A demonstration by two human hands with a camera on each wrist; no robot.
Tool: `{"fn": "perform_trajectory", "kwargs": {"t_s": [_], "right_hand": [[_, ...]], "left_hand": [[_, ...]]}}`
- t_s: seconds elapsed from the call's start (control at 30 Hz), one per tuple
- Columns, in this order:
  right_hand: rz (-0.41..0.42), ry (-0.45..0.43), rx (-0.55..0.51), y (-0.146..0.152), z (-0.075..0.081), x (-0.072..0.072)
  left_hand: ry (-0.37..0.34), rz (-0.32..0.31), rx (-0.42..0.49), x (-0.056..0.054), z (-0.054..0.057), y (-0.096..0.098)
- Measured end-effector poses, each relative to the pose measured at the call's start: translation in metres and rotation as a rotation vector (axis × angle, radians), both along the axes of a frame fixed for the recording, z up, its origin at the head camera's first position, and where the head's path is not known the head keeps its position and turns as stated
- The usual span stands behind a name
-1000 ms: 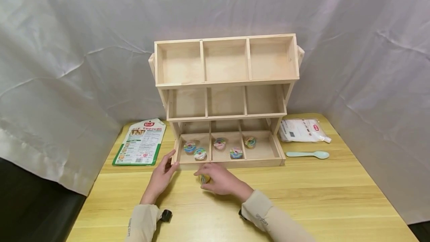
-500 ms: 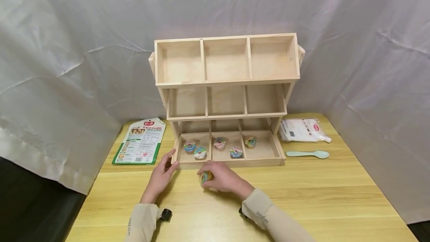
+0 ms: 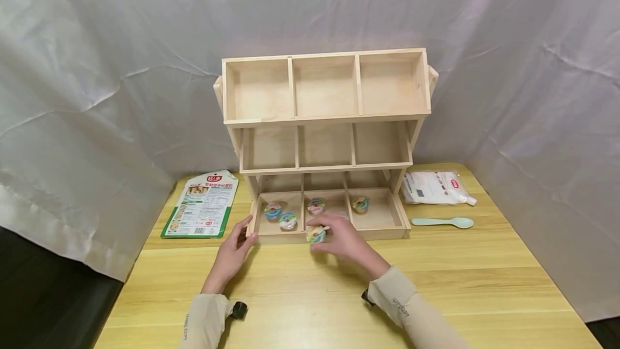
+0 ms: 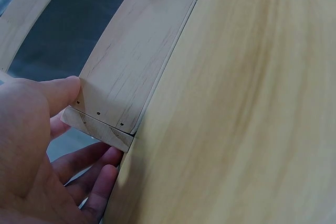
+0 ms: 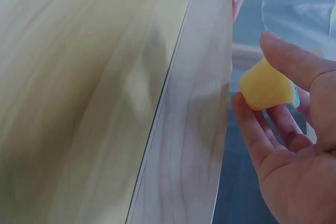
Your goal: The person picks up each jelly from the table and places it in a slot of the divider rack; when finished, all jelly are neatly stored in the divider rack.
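Observation:
A three-tier wooden rack (image 3: pixel 324 118) with divided trays stands on the table. My left hand (image 3: pixel 233 255) holds the front left corner of its bottom tray; in the left wrist view the thumb lies on the front board (image 4: pixel 136 45), with fingers around the side. Between thumb and fingers, my right hand (image 3: pixel 346 238) pinches a small yellow jelly cup (image 5: pixel 265 86) with a printed lid, just over the tray's front edge. Two jelly cups (image 3: pixel 288 221) sit in the bottom left compartment. The middle one shows a pink-lidded cup (image 3: pixel 316 206); another there is mostly hidden behind my right hand.
One more jelly cup (image 3: pixel 360 204) sits in the bottom right compartment. Left of the rack lies a green-and-white packet (image 3: pixel 202 206). On its right are a white spouted pouch (image 3: pixel 436 187) and a pale green spoon (image 3: pixel 443 223). Grey curtains (image 3: pixel 319 4) surround the table.
My right hand has lifted the jelly cup from the table in front of the rack and moved right and forward to the tray's front edge. The left hand has stayed put.

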State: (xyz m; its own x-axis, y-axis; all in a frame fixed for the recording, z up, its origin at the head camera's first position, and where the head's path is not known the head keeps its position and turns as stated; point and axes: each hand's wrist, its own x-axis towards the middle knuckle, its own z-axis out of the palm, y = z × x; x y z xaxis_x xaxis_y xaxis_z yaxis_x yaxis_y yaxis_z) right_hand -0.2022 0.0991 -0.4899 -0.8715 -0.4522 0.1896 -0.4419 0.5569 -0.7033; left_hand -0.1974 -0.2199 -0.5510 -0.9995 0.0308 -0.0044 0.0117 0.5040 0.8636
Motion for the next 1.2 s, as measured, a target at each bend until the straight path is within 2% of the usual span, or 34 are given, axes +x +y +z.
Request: {"fn": "perform_trajectory", "kwargs": {"t_s": [0.3, 0.47, 0.63, 0.77, 0.93, 1.2], "right_hand": [[-0.169, 0.018, -0.065, 0.047, 0.004, -0.013], [-0.255, 0.057, -0.075, 0.076, 0.002, -0.024], [-0.32, 0.052, -0.066, 0.1, -0.002, -0.031], [-0.371, 0.048, -0.058, 0.109, -0.004, -0.035], [-0.418, 0.086, -0.038, 0.116, -0.008, -0.038], [-0.438, 0.097, 0.002, 0.123, -0.011, -0.038]], "left_hand": [[-0.003, 0.003, 0.0, -0.001, 0.0, 0.0], [-0.001, 0.003, -0.006, -0.001, 0.0, 0.0], [-0.003, -0.001, -0.008, 0.0, -0.001, -0.001], [-0.005, -0.001, -0.002, 0.0, 0.0, -0.001], [-0.006, -0.001, -0.003, 0.0, 0.001, 0.0], [-0.004, 0.003, -0.001, -0.001, -0.001, 0.001]]}}
